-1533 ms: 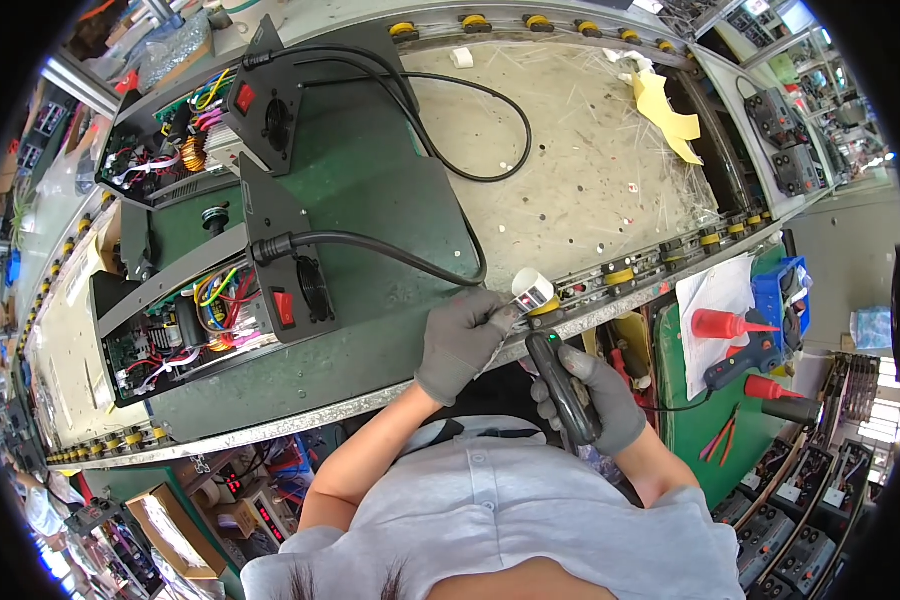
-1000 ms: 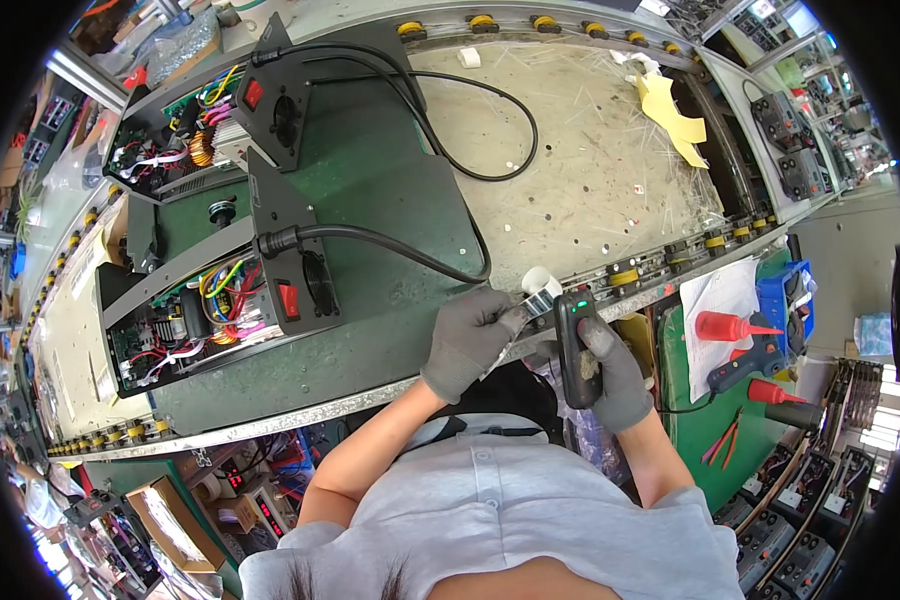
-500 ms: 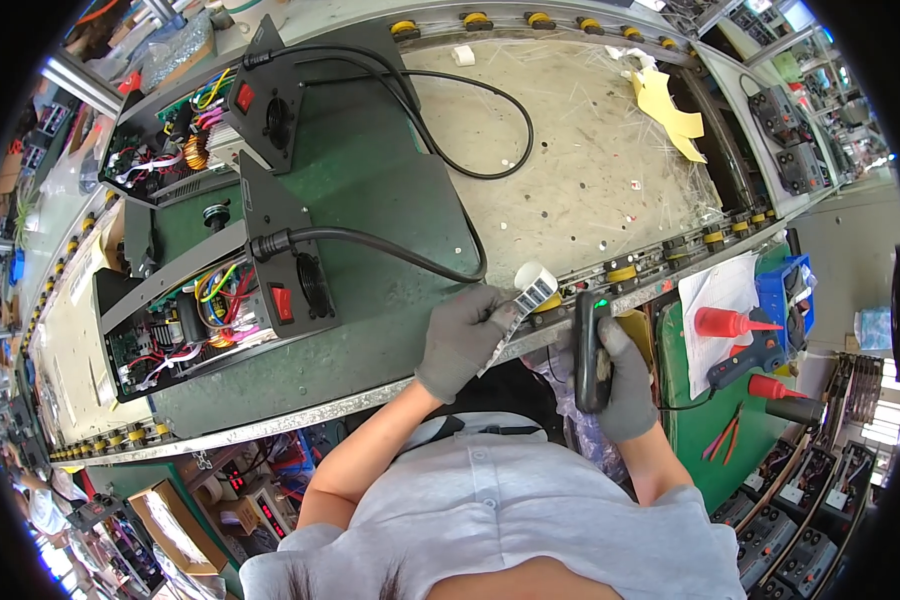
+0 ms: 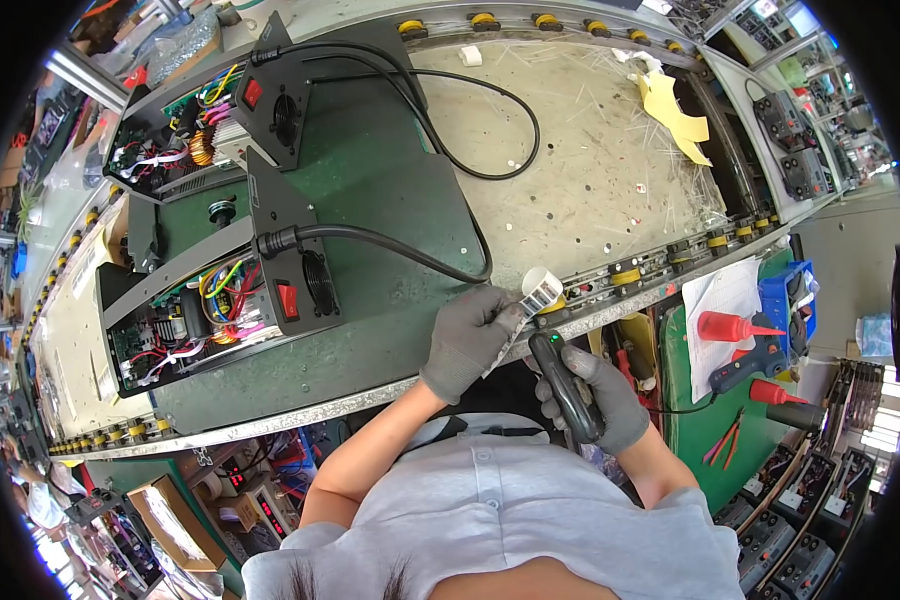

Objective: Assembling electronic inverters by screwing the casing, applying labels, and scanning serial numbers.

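Observation:
My left hand [image 4: 470, 343], in a grey glove, pinches a strip of white printed labels [image 4: 542, 292] with barcode-like marks; its upper end curls into a loop. Close to its right, my gloved right hand [image 4: 613, 398] is wrapped around a black handheld barcode scanner [image 4: 568, 388]. A small green light glows at the scanner's upper end, which points toward the strip without touching it. To the left, an open-cased electronic unit [image 4: 205, 315] with wires and a red switch rests on a green board [image 4: 390, 300]. A second such unit [image 4: 195, 140] stands behind it.
Thick black power cables [image 4: 400, 242] loop from the units over the board. Yellow rollers [image 4: 625, 275] line the bench edge. Yellow paper [image 4: 675, 120] lies at the back right. On a green side table sit red-capped bottles [image 4: 732, 326], a hand tool [image 4: 750, 365] and a blue bin [image 4: 788, 300].
My right hand has tilted the scanner from upright, so its top end now leans left toward the label strip. My left hand keeps hold of the strip, nearly still.

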The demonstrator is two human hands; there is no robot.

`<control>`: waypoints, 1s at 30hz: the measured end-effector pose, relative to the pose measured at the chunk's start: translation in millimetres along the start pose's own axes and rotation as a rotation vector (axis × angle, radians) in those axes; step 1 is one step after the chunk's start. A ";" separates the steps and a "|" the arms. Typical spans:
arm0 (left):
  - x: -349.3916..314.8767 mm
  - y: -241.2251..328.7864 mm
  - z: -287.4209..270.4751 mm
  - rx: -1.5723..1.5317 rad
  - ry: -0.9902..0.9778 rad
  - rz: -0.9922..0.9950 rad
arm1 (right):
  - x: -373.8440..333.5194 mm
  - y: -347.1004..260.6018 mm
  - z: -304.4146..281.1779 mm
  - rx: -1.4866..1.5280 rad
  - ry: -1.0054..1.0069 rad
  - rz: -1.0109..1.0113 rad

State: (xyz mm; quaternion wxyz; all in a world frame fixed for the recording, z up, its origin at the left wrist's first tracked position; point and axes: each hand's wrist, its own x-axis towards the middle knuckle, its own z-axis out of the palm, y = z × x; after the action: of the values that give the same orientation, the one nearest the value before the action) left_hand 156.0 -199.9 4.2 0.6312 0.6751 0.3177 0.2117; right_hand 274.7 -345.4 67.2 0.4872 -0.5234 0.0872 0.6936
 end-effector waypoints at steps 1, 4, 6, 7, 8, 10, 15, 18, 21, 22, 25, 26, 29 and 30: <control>-0.3 1.3 -0.4 -0.002 0.001 0.000 | 0.6 0.5 -0.6 0.013 -0.018 -0.006; -0.6 -0.6 -0.3 0.007 -0.010 -0.022 | 1.3 0.9 -1.7 0.030 -0.042 -0.008; -0.8 -1.2 0.0 0.018 -0.021 -0.045 | 1.4 1.2 -2.1 0.033 -0.042 -0.006; -1.0 -0.7 0.1 0.013 -0.011 -0.027 | 1.5 1.3 -2.4 0.036 -0.043 -0.003; -1.0 -0.5 0.1 0.008 -0.002 -0.009 | 1.6 1.3 -2.7 0.036 -0.043 -0.003; -0.9 -0.5 0.1 0.016 0.000 -0.004 | 1.7 1.1 -3.1 0.086 -0.064 0.008; -1.1 0.0 0.1 0.018 -0.001 0.003 | 3.2 2.2 -2.7 0.107 -0.088 -0.007; -1.4 1.5 1.0 0.045 0.019 0.018 | 2.0 2.3 -1.6 0.090 -0.090 -0.023; -1.9 -0.2 0.1 0.065 0.032 0.041 | 2.4 3.5 -2.0 0.059 -0.075 -0.039; -2.0 -0.2 -0.9 0.055 0.016 0.017 | 2.7 3.9 -2.4 0.044 -0.068 -0.050; -3.0 -0.5 -1.0 0.019 0.005 -0.003 | -1.2 0.1 2.8 0.014 -0.027 -0.061; -3.4 -0.5 -1.0 -0.007 0.012 0.002 | -5.7 -3.0 5.9 0.015 -0.027 -0.061; -1.8 2.4 -4.1 -0.069 -0.091 -0.089 | -6.5 -9.7 8.2 -0.249 0.084 -0.349; -2.6 3.1 -3.9 -0.067 -0.099 -0.090 | 2.6 -9.2 5.8 -0.228 0.077 -0.441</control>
State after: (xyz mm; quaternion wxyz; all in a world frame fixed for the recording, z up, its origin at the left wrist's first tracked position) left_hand 152.0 -198.9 8.1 0.6773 0.6482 0.3088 0.1602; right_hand 278.1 -335.5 71.2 0.5609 -0.6075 -0.0895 0.5553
